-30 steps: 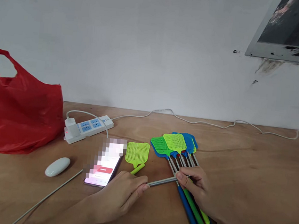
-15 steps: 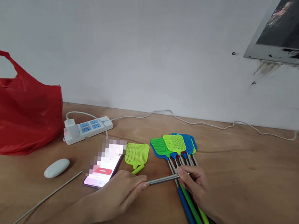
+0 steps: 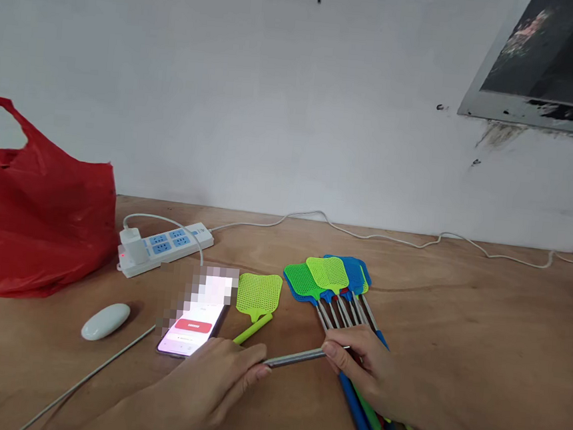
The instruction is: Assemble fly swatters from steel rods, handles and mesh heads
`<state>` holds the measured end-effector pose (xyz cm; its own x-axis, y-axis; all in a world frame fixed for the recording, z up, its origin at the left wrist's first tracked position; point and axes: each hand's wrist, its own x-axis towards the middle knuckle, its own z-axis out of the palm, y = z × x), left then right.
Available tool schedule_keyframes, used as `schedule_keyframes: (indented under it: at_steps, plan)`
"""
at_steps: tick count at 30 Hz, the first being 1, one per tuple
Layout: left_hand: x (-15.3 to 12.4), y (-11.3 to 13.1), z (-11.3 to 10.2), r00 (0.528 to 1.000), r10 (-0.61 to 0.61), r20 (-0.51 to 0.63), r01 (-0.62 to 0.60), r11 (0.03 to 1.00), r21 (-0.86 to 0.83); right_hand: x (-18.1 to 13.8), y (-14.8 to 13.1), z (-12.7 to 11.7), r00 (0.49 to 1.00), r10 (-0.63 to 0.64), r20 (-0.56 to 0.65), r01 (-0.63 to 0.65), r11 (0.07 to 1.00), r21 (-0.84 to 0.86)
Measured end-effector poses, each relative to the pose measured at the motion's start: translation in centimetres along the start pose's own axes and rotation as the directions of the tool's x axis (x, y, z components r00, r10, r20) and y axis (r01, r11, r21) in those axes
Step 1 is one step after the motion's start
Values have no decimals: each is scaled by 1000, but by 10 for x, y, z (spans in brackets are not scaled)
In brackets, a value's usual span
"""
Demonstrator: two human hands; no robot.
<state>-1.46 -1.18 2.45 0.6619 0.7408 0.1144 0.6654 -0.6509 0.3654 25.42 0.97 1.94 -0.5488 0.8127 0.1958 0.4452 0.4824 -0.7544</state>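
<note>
From where I stand, a pale wall (image 3: 226, 102) fills the upper half of the view, greyish in soft, dim light. A brown wooden table (image 3: 459, 310) stretches across below. At upper right I see a dark pane (image 3: 556, 58) in a grey surround (image 3: 496, 107), a dirty smudge (image 3: 501, 133) just beneath.

No readable text; tiny, blurred lettering (image 3: 193, 326) on the phone screen (image 3: 196, 341).
</note>
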Motion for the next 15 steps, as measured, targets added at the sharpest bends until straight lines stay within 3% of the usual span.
schedule_keyframes:
  at_steps: [6,10,12,15]
  plan:
    - [-13,2,15,999,-33,17,33,999,-4,-11,1,1,1000,22,-4,-22,1000,-13]
    - [-30,-2,9,992,-108,-62,105,993,-55,-21,13,-8,990,128,-64,-127,992,19]
    - [-37,-4,3,984,-140,-110,134,989,-60,-24,18,-13,984,175,-19,-175,984,35]
    - [-38,-6,-1,987,-141,-82,139,990,-29,-23,19,-21,994,108,-19,-109,992,-68]
